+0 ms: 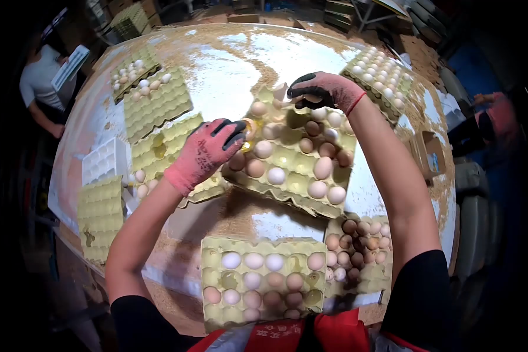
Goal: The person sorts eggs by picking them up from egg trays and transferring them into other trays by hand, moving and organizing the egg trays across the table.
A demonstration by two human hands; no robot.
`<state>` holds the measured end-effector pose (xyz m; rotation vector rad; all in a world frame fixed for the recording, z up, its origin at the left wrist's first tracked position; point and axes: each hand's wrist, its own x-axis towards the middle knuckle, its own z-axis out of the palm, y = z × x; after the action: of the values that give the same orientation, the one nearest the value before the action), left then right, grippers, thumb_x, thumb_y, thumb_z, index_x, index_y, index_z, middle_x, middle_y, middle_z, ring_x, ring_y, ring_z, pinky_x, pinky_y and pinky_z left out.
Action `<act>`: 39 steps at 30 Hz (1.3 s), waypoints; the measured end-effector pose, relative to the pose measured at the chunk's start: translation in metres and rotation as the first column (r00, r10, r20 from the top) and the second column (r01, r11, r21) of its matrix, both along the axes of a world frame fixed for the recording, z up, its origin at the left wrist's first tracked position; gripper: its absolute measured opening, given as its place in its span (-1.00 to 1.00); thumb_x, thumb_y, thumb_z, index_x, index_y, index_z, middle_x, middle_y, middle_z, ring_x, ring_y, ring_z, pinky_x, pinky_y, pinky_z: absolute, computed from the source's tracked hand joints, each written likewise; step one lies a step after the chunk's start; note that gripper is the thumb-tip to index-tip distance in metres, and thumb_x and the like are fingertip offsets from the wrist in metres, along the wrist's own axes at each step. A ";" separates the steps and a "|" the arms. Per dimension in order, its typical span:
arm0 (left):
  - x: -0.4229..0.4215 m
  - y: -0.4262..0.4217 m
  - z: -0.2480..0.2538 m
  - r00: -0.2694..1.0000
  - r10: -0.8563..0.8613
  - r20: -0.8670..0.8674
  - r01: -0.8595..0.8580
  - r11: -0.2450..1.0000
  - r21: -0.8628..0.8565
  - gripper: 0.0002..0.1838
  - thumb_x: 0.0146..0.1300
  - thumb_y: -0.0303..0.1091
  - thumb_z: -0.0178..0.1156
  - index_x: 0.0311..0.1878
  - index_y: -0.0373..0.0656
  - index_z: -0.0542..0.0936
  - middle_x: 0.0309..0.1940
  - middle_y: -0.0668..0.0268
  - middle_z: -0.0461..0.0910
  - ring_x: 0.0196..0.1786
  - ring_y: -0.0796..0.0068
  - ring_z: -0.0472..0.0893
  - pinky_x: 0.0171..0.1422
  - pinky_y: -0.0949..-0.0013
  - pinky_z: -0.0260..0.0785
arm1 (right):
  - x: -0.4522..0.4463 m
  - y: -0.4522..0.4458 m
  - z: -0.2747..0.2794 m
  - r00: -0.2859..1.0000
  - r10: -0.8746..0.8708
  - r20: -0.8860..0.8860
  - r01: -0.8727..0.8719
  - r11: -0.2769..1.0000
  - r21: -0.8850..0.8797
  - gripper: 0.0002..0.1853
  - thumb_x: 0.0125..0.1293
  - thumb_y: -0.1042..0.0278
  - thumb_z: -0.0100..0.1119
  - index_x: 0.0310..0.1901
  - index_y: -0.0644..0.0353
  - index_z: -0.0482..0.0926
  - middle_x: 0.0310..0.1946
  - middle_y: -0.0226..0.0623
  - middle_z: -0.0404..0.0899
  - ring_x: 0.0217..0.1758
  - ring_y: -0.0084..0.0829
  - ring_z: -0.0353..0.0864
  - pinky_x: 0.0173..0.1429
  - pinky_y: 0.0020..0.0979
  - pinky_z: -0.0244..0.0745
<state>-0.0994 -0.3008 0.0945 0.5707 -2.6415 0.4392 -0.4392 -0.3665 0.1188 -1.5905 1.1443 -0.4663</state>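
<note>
My left hand (211,149), in a pink glove with dark fingertips, is closed on a cracked brown egg (250,129) at the left edge of the middle egg tray (264,190). Yellow yolk (247,145) shows just below that egg. Above the tray's far side is my right hand (322,92), gloved alike, with curled fingers. Something pale shows by its fingers, but I cannot make it out. Brown and white eggs (276,175) fill part of this tray; other cups hold none. Nearer to me lies another tray (211,252) with eggs and some wet cups.
Along the left lie more pulp trays (158,108), some holding eggs, and a white tray (104,161). A full tray (378,76) sits far right, a darker-egg tray (358,281) near right. A cardboard box (423,155) stands right. People (44,82) are at both sides.
</note>
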 end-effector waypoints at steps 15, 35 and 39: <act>-0.258 0.217 0.070 0.700 -0.675 -0.233 0.714 0.670 0.204 -0.66 0.05 -0.48 0.33 -0.06 -0.10 0.58 0.01 0.21 0.62 -0.03 0.12 0.62 -0.01 0.17 0.53 | -0.240 0.675 -0.019 0.075 -0.957 -0.279 0.992 0.043 0.120 -0.77 0.18 0.28 0.37 -0.19 0.22 0.73 -0.38 -0.40 0.70 -0.38 -0.62 0.61 -0.28 -0.53 0.50; -0.419 0.510 -0.090 0.448 -0.894 0.031 0.785 0.409 0.465 -0.69 0.17 -0.40 0.07 0.00 -0.09 0.56 0.00 0.23 0.50 0.07 0.26 0.50 0.07 0.28 0.47 | -0.244 0.779 -0.108 0.063 -0.896 -0.440 0.969 0.161 -0.189 -0.63 0.20 0.15 0.29 0.02 0.06 0.68 -0.08 -0.02 0.67 0.05 -0.09 0.64 0.16 -0.23 0.52; -0.449 0.523 -0.128 0.489 -0.869 0.067 0.721 0.447 0.530 -0.73 0.14 -0.36 0.14 -0.06 -0.14 0.55 -0.20 0.19 0.45 -0.10 0.20 0.50 -0.10 0.19 0.47 | -0.273 0.778 -0.139 -0.148 -0.931 -0.333 0.953 -0.044 -0.301 -0.52 0.28 0.14 0.24 0.19 0.16 0.54 0.24 0.02 0.44 0.25 -0.03 0.50 0.32 -0.19 0.42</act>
<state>-0.5484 0.2224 -0.0333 -0.8037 -2.9249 -0.4302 -0.7124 0.4116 -0.0203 -0.3547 2.7067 -1.0243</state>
